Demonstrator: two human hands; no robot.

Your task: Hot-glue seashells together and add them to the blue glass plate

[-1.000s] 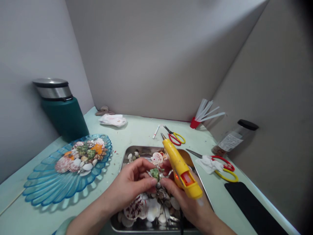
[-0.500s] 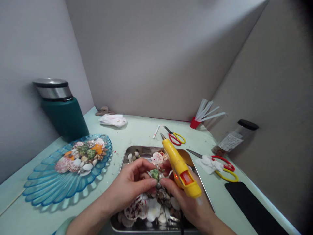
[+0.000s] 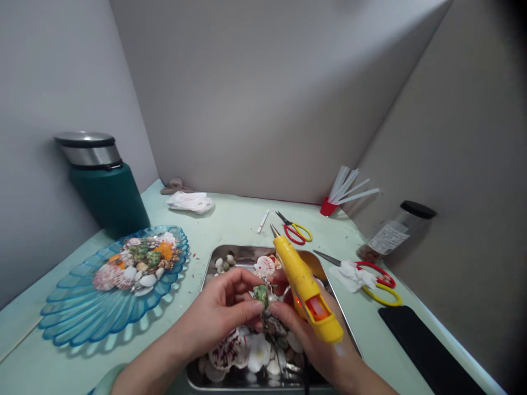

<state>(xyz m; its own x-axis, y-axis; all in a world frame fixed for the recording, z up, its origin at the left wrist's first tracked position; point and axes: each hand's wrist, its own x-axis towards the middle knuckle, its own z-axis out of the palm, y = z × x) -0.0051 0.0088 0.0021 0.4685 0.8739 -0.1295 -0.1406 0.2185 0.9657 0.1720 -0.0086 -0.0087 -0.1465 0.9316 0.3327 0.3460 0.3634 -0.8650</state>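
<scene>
Over a metal tray (image 3: 214,262) full of seashells, my left hand (image 3: 220,315) pinches a small green shell (image 3: 261,293) between thumb and fingers. My right hand (image 3: 319,343) is closed round a yellow glue gun (image 3: 305,290) whose nozzle points away toward the back of the table; its thumb and fingertips also touch the green shell from the right. A red light glows on the gun's side. White, pink and brown shells lie under both hands in the tray.
A blue scalloped glass plate (image 3: 74,310) with glued shells sits at left, a dark green bin (image 3: 102,184) behind it. Two red-and-yellow scissors (image 3: 297,230) (image 3: 376,282), a red cup of glue sticks (image 3: 341,195), a jar (image 3: 393,233), a black phone (image 3: 424,351) and crumpled tissue (image 3: 190,201) lie around.
Almost nothing has moved. The glue gun has tipped slightly lower and the green shell has been turned a little between my fingers.
</scene>
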